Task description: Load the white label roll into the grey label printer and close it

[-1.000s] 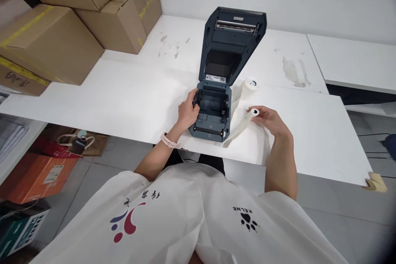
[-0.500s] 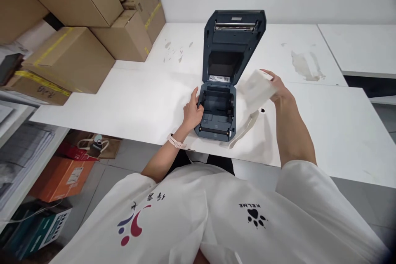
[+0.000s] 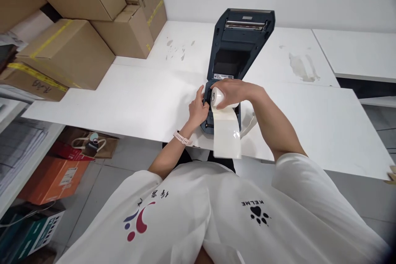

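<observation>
The dark blue label printer [image 3: 227,60] stands on the white table with its lid raised. My left hand [image 3: 198,109] grips the left edge of its base, thumb on the inner side and forefinger pointing up. Over the open bay, my right hand [image 3: 233,90] is wrapped round a white label roll [image 3: 217,97] from above. The loose end [image 3: 227,140] of that roll hangs toward me, across the printer's front and past the table edge. To the right lies a narrow white strip [image 3: 248,127], partly hidden by my forearm. Hand and roll cover most of the bay.
Cardboard boxes [image 3: 66,51] with yellow tape are stacked at the left back, against the white wall. Below the white table [image 3: 148,103], an orange box [image 3: 55,177] and a paper bag stand at the left. Part of another hand [image 3: 392,174] shows at the right edge.
My right hand has brought the label roll leftward from beside the printer to over its open bay. The roll's loose end now hangs forward. My left hand stays on the printer's edge.
</observation>
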`<action>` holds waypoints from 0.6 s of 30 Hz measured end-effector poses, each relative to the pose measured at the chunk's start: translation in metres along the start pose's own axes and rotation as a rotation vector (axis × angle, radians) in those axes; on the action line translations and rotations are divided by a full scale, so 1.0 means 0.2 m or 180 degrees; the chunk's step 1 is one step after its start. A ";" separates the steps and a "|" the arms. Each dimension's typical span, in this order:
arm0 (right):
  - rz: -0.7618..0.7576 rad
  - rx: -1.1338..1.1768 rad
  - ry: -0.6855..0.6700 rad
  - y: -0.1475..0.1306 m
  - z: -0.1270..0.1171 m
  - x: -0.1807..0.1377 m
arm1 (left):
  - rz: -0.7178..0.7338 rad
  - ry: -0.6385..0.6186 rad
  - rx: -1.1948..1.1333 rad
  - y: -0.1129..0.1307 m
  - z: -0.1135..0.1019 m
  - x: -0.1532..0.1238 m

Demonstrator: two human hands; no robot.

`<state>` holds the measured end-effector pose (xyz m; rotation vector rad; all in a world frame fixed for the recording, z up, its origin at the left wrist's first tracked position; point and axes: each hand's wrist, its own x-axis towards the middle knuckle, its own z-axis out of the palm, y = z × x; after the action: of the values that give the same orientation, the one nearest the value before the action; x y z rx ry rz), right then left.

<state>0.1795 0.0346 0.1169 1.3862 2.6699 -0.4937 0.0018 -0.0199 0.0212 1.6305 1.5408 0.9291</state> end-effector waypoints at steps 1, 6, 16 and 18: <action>0.0060 -0.0028 -0.0064 0.00 0.02 0.03 | 0.0017 -0.0009 -0.0024 0.00 0.00 0.00; 0.0142 0.0266 0.0045 0.06 0.14 0.05 | -0.0021 -0.0029 -0.0023 -0.01 0.00 0.01; -0.0167 0.0443 0.1326 -0.08 0.35 -0.30 | -0.0033 0.0044 -0.0208 0.01 -0.01 -0.01; -0.0318 0.0459 0.1377 -0.18 0.45 -0.41 | -0.0001 0.0067 -0.0357 0.01 0.00 -0.01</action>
<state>0.1927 -0.0770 0.0602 1.5582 3.1123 -0.4458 0.0019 -0.0221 0.0225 1.5461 1.4758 1.0170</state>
